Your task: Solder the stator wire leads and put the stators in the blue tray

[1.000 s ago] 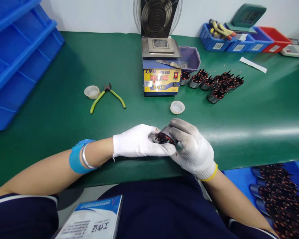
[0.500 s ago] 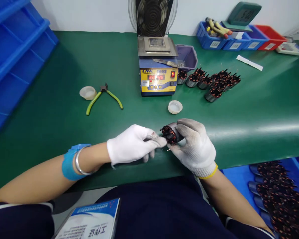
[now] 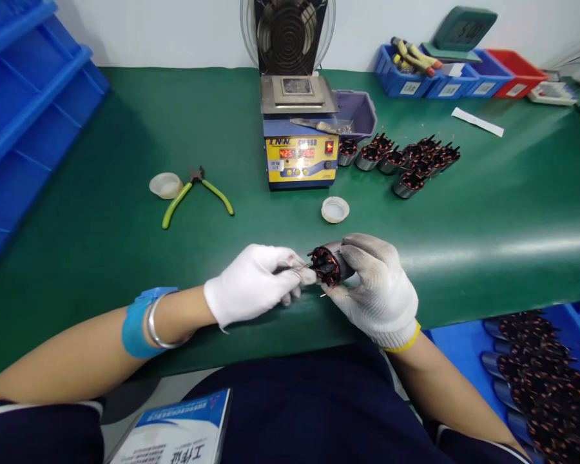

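Note:
My right hand (image 3: 381,290), in a white glove with a yellow cuff, is closed around the grey metal body of a motor stator (image 3: 329,264). The stator lies tilted, its wound end with copper coils and black pins facing left. Close against that end, my left hand (image 3: 254,283), also in a white glove, pinches a thin wire at the stator's edge. Its fingertips partly cover the wire. A short wire end sticks out below the stator by my right fingers.
Beyond the hands stands a solder pot (image 3: 302,154) with a lit display. A white cap (image 3: 335,210), green-handled cutters (image 3: 176,205) and a white dish (image 3: 166,185) lie nearer. Several stators (image 3: 408,183) stand at the right; more fill a blue crate (image 3: 457,351) below the table edge.
My left hand has drawn slightly left, and a thin wire now shows between its fingers and the stator. The stator's wound end has turned a little more into view. The camera has shifted slightly.

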A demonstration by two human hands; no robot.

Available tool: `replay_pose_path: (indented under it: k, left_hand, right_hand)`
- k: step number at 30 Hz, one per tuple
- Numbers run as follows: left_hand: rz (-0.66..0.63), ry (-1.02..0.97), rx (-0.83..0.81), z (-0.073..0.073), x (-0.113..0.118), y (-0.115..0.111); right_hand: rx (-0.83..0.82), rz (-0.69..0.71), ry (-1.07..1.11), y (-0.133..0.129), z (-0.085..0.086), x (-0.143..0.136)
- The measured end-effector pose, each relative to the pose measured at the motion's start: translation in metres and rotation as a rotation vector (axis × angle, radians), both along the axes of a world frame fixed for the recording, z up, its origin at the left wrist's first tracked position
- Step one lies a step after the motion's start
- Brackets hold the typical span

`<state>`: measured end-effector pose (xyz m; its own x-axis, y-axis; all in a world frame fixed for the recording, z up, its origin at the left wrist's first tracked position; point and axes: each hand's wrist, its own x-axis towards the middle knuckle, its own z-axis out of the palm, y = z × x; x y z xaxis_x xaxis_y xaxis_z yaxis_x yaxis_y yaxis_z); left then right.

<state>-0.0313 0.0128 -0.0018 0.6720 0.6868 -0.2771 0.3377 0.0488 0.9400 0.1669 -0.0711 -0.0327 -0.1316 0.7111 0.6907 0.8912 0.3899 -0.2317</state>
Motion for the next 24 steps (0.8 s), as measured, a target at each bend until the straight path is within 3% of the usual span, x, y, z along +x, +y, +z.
replay_pose_path:
  k: [3, 8, 14, 19, 22, 24]
  left_hand:
    - [0.139, -0.143, -0.079, 0.007, -0.01, 0.01]
    - [0.342, -0.345, 0.111, -0.003, -0.012, 0.017]
    - [0.233, -0.336, 0.256, -0.014, 0.004, 0.012]
    - [0.217, -0.347, 0.186, -0.013, 0.001, 0.011]
    - [0.102, -0.394, 0.18, -0.013, -0.005, 0.011]
    - [0.102, -0.384, 0.147, -0.014, -0.009, 0.014]
  right_hand:
    - [0.015, 0.001, 0.001, -0.001, 0.001, 0.004]
    - [0.021, -0.033, 0.014, -0.001, 0.0, 0.004]
    - [-0.04, -0.064, -0.003, 0.001, -0.002, 0.002]
    - [-0.086, -0.091, 0.074, 0.0, -0.006, 0.0]
    - [-0.216, -0.178, 0.246, 0.0, -0.003, -0.003]
    - [-0.396, -0.279, 0.471, 0.002, 0.003, -0.003]
